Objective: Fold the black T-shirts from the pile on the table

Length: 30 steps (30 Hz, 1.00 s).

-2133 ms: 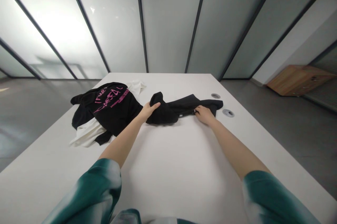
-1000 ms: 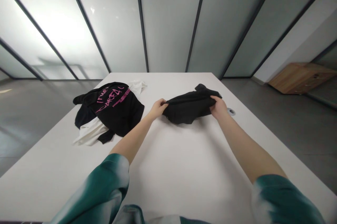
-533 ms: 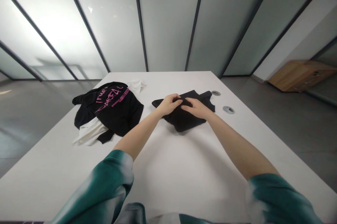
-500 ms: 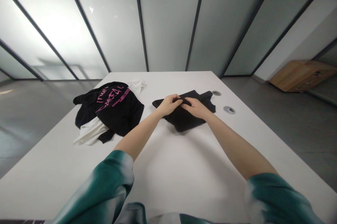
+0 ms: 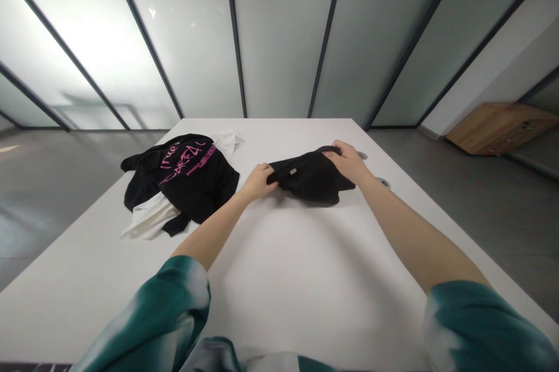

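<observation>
Over the far half of the desk (image 5: 305, 290), the left hand (image 5: 258, 183) has its fingers closed on the left end of a black garment (image 5: 314, 183), the thumb tucked beneath the edge. The right hand (image 5: 345, 160) pinches the upper edge toward the other end, thumb and fingers brought together, though the fingertips are partly hidden in the fabric. Between them the garment hangs in a shallow sag, its lower part apparently resting on the desk, and a small pale label (image 5: 293, 172) shows near the left hand.

Half a second ago the two hands met over the middle of the cloth; now they have parted toward its ends, and the label has come into sight. To my eye that means the bunched cloth has given way to a spread edge, held at two places and easier to line up, though the folds look uneven.

Just beside the right forearm, two round cable holes (image 5: 383, 183) are set into the desk. To the left, apart from the garment, a black shirt (image 5: 209, 186) with pink lettering lies rumpled over some white cloth (image 5: 148, 218), unmoved through all this. Beyond the desk stands a frosted glass wall (image 5: 279, 40).
</observation>
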Tool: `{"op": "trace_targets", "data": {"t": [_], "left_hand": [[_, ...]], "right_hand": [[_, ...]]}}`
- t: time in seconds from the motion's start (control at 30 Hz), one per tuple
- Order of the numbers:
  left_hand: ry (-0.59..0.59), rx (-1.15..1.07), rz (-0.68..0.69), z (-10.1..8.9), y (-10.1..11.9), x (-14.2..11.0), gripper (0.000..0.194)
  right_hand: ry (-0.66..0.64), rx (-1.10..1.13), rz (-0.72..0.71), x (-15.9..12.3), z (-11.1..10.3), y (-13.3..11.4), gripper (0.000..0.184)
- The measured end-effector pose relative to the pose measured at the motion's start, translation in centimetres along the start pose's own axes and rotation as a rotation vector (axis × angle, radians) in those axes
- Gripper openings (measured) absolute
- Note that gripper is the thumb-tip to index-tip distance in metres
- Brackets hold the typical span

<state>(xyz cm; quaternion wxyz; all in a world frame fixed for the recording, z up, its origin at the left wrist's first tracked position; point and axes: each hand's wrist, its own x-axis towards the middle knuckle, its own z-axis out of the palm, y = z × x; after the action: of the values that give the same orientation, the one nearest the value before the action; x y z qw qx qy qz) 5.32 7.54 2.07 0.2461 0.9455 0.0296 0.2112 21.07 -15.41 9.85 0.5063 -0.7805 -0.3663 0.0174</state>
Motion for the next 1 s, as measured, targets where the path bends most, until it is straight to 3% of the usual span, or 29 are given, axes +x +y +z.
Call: {"op": "trace_targets", "data": {"t": [0.07, 0.17, 0.27, 0.37, 0.47, 0.53, 0.63, 0.73, 0.9, 1.0], "left_hand": [[0.092, 0.034, -0.025, -1.2, -0.2, 0.8, 0.004], [0.258, -0.023, -0.144, -3.5, -0.4, 2.6, 0.006], [0.312, -0.146, -0.232, -5.8, -0.3, 4.4, 0.011], [0.228, -0.183, -0.163, -7.7, 0.0, 5.0, 0.028], [0.035, -0.071, -0.074, -8.8, 0.2, 4.2, 0.055], [-0.093, 0.048, -0.042, -9.0, -0.2, 3.4, 0.063], [-0.19, 0.208, -0.04, -8.4, -1.8, 2.1, 0.035], [-0.177, 0.246, -0.058, -7.0, -4.1, 0.5, 0.012], [-0.185, 0.017, -0.047, -2.7, -5.6, -1.9, 0.033], [-0.257, 0.064, -0.068, -0.1, -4.6, -2.3, 0.056]], "right_hand": [[0.04, -0.048, -0.009, 0.4, -1.2, 0.0, 0.032], [0.065, -0.121, -0.025, 1.1, -3.0, 0.1, 0.04], [0.073, -0.209, -0.052, 1.7, -4.7, 0.1, 0.046], [0.047, -0.347, -0.079, 2.1, -6.0, 0.3, 0.048], [-0.081, -0.522, -0.077, 1.8, -6.8, 0.7, 0.048], [-0.169, -0.616, -0.067, 1.3, -7.1, 1.3, 0.044], [-0.244, -0.65, -0.07, 0.3, -7.2, 2.7, 0.027], [-0.214, -0.563, -0.112, -1.1, -6.8, 5.0, 0.01], [-0.115, -0.317, 0.012, -3.9, -3.5, 9.8, 0.026], [-0.164, -0.405, 0.043, -5.1, -0.7, 11.7, 0.03]]}}
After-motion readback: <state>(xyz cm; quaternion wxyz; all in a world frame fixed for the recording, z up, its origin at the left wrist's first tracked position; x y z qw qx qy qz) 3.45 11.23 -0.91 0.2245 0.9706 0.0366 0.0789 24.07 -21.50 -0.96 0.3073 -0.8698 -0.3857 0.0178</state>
